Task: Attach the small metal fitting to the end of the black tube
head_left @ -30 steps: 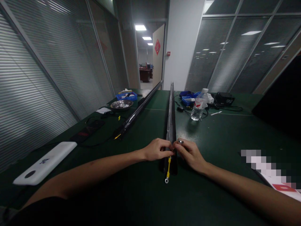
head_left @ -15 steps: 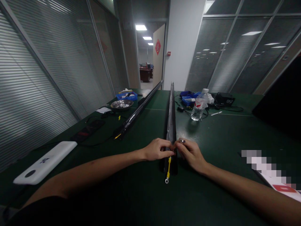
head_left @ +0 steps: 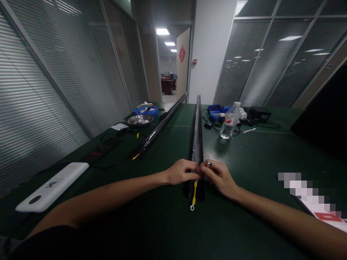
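Observation:
A long dark rail [head_left: 197, 133] with a grey channel inside runs away from me along the table. My left hand [head_left: 183, 172] grips its near end from the left, thumb and fingers closed over it. Opposite, my right hand [head_left: 219, 177] is pinched at the rail's right edge, the fingertips close to those of the left. Whatever lies between the right fingertips is hidden. A shiny ring-like piece shows on the right index finger. Below the left hand, a yellow wire [head_left: 195, 189] with a ring terminal [head_left: 192, 207] sticks out toward me.
A second dark rail [head_left: 159, 128] lies diagonally to the left. Beyond it are a metal bowl [head_left: 140, 121] and a blue tray [head_left: 146, 110]. A water bottle [head_left: 228, 122] stands on the right by blue bins [head_left: 217, 115] and cables. A white power bank-like case [head_left: 54, 187] lies near left.
My right hand has shifted very slightly left, its fingers turning a little at the rail's edge. The left hand, rail and yellow wire look almost the same.

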A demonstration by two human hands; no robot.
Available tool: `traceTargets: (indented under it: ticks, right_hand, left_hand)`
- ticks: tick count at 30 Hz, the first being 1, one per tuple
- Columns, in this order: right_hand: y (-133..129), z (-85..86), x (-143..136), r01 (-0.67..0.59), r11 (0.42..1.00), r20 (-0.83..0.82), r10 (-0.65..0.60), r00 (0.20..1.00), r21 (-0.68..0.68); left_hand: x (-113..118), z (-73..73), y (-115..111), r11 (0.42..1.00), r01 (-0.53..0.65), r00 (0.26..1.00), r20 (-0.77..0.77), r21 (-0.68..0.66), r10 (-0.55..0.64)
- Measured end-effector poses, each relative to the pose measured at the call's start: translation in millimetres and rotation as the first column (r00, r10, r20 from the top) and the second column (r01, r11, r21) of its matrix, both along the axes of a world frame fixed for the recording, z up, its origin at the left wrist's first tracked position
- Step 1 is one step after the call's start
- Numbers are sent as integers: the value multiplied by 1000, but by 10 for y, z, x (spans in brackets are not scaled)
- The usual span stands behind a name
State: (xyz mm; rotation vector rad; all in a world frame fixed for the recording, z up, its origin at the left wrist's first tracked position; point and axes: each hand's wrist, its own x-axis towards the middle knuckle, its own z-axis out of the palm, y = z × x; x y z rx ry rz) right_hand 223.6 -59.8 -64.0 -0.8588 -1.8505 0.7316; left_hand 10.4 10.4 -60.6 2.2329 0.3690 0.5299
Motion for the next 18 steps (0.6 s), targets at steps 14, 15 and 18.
traceTargets:
  ticks: [14,15,18]
  right_hand:
    - [-2,-7,12,5,1000,2,-5,1000,9]
    - [2,-6,12,-1,1000,3,1,1000,11]
    - [8,5,10,-8,1000,8,8,1000,23]
  left_hand:
    - [-5,31,-33,997,-65,995,-74,47,68]
    - [-5,32,-33,997,-66,994,-81,50,70]
    - [-3,35,-32,996,-66,994,-85,54,71]
